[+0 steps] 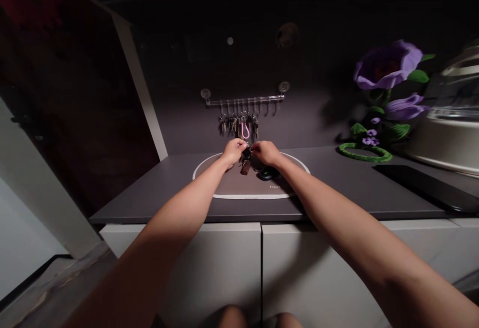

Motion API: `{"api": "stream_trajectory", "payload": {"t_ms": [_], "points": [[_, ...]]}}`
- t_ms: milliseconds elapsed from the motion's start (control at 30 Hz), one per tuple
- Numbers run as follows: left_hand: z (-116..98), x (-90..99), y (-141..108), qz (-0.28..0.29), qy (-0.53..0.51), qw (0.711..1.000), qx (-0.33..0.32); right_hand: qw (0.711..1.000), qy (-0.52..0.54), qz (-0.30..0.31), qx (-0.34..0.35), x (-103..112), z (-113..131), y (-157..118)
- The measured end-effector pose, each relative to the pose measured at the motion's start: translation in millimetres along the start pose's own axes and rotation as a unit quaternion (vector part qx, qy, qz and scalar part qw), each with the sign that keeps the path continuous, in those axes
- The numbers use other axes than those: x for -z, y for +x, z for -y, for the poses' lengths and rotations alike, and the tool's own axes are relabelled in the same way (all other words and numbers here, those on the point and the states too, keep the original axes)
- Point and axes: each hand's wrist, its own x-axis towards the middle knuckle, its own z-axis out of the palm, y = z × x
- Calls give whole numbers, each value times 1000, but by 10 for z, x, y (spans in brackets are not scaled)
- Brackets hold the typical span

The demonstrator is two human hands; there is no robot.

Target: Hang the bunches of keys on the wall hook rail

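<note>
Above the oval mat (232,186), my left hand (234,150) is closed on a dark bunch of keys (246,153). A brown tag (245,168) hangs below the bunch. At its right side, my right hand (265,152) has its fingers pinched against the bunch; the exact piece between them is too small to make out. A round black object (268,173) with a small green mark lies on the mat below my right hand. Behind my hands, a clear hook rail (245,101) on the wall bears several key sets and a pink loop (245,130).
The grey counter (149,188) runs above white cabinets (224,263). To the right stand purple flowers (389,66) with a green ring base (364,152), a black flat object (426,186) and a large cream appliance (445,138). A pale door frame (142,88) rises at left.
</note>
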Motion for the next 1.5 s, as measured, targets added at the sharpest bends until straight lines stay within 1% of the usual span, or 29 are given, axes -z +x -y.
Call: {"api": "stream_trajectory", "payload": {"t_ms": [100,233,333,467,667,867,967,1100,1200,1367,1500], "points": [[-52,21,-4,19,-91,995,38,999,32,-24,-12,11,11,-3],[-137,60,-20,30,-190,979,69,991,100,-75,-41,34,24,-7],[-200,75,-35,35,-242,966,78,976,179,-115,-50,49,30,-5],[-248,88,-41,42,-284,954,82,947,288,-138,-24,49,32,10],[-283,94,-38,55,-308,947,75,918,374,-130,28,36,37,31],[-332,86,-58,69,-342,934,69,905,397,-150,25,44,24,30],[-328,89,-51,67,-340,936,59,894,420,-150,31,68,38,10],[-303,84,-25,62,-305,949,41,888,433,-149,35,102,67,-15],[-289,67,-15,58,-289,955,28,882,446,-150,30,121,85,-24],[-299,36,-34,50,-301,952,27,856,498,-140,2,136,111,-25],[-293,17,-39,8,-264,964,41,849,505,-152,-25,140,108,0]]}}
